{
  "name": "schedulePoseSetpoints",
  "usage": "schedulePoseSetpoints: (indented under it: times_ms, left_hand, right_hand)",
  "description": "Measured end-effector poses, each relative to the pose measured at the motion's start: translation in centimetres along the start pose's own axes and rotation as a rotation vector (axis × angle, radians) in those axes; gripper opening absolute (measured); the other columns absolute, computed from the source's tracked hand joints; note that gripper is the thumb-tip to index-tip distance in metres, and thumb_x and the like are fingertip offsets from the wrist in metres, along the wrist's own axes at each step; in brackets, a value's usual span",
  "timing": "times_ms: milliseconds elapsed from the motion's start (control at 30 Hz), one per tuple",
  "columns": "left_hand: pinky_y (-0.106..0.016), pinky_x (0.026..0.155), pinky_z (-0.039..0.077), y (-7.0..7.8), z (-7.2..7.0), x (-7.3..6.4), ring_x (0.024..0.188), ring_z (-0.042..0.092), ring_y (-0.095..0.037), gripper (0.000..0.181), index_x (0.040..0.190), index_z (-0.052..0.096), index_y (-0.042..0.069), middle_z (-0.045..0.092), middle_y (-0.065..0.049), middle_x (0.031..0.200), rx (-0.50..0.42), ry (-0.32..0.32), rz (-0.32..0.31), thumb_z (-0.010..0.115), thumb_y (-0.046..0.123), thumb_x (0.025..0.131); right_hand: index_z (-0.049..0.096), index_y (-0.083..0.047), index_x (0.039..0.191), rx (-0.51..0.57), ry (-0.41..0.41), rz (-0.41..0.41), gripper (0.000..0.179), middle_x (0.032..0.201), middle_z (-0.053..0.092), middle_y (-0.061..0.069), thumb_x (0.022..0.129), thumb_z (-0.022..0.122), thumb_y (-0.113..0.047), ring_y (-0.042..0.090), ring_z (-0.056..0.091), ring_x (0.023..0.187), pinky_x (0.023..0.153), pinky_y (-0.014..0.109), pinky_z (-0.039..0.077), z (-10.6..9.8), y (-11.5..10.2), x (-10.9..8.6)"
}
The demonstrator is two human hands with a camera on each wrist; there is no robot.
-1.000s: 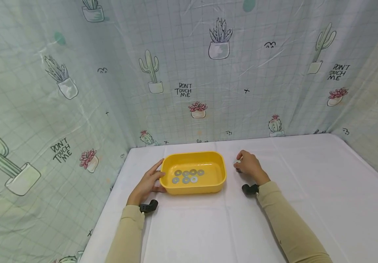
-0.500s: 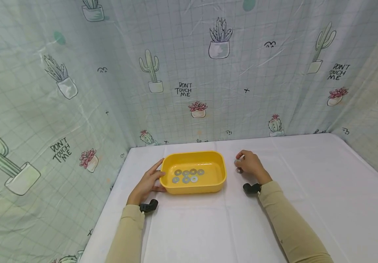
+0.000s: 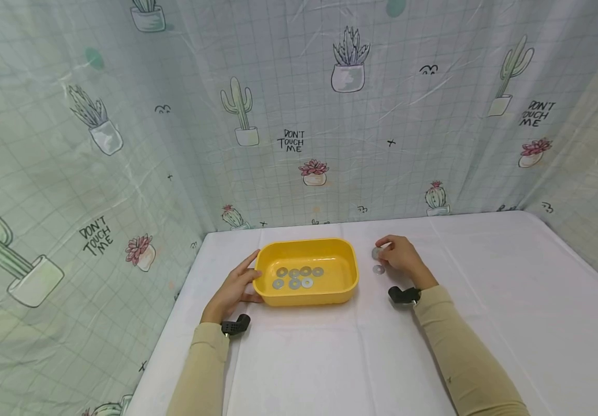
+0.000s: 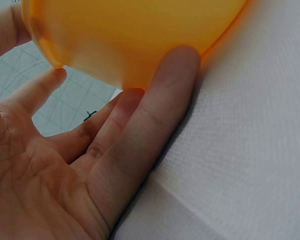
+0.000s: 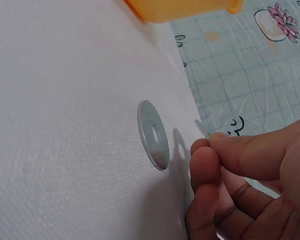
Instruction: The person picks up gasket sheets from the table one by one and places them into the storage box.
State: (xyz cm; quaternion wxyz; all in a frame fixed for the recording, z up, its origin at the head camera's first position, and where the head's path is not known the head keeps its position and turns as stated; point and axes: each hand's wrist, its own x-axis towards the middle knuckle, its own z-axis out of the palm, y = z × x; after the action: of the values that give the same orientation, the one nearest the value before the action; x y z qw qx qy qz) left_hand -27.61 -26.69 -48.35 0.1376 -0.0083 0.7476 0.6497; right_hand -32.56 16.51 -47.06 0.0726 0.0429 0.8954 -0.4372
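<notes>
A yellow plastic tray (image 3: 304, 299) stands on the white table, with several flat metal washers (image 3: 294, 283) lying inside. My left hand (image 3: 233, 293) grips its left end; in the left wrist view, fingers touch the tray wall (image 4: 115, 40) from below and the side. To the right of the tray, my right hand (image 3: 401, 257) pinches a grey washer (image 3: 376, 253) between thumb and fingertips. From the right wrist, mostly hidden fingertips leave only a thin sliver of that washer visible. Close by, another washer (image 5: 153, 135) lies flat on the tablecloth.
A white cloth (image 3: 299, 358) covers the table. Behind and at the sides hangs a pale green curtain (image 3: 382, 173) printed with cacti. A small black camera (image 3: 235, 326) sits on the left wrist, another camera (image 3: 404, 295) on the right.
My right hand has shifted slightly right, uncovering the washer on the cloth and the one at its fingertips. The left hand and the tray stay put.
</notes>
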Motion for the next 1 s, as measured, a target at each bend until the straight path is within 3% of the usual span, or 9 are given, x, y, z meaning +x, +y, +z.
schedulePoseSetpoints:
  times_ms: [300,767,1000]
  left_hand:
    - [-0.049,0.078,0.066,0.1,0.1,-0.2,0.105,0.066,-0.027,0.063,0.156,0.034,0.048,0.054,-0.02,0.14,0.018,0.007,-0.009,0.057,0.027,0.101]
    - [-0.049,0.078,0.066,0.3,0.2,-0.2,0.108,0.065,-0.028,0.063,0.156,0.034,0.049,0.053,-0.019,0.144,0.025,0.009,-0.009,0.058,0.028,0.101]
    - [-0.049,0.078,0.066,0.2,0.2,-0.2,0.109,0.065,-0.028,0.062,0.156,0.035,0.048,0.052,-0.019,0.145,0.021,0.011,-0.01,0.057,0.028,0.101]
  right_hand:
    - [0.061,-0.009,0.132,0.099,0.008,-0.014,0.034,0.102,0.063,0.013,0.098,0.065,-0.013,0.023,0.06,0.083,0.066,0.024,0.051,-0.1,-0.3,0.1]
    - [0.061,-0.01,0.136,0.157,0.035,-0.108,0.035,0.108,0.066,0.016,0.1,0.063,-0.011,0.035,0.065,0.098,0.095,0.044,0.06,-0.6,-2.2,-0.8]
    - [0.063,-0.011,0.136,0.175,0.025,-0.117,0.035,0.112,0.068,0.017,0.101,0.062,-0.011,0.04,0.065,0.103,0.097,0.045,0.06,-0.7,-3.3,-1.3]
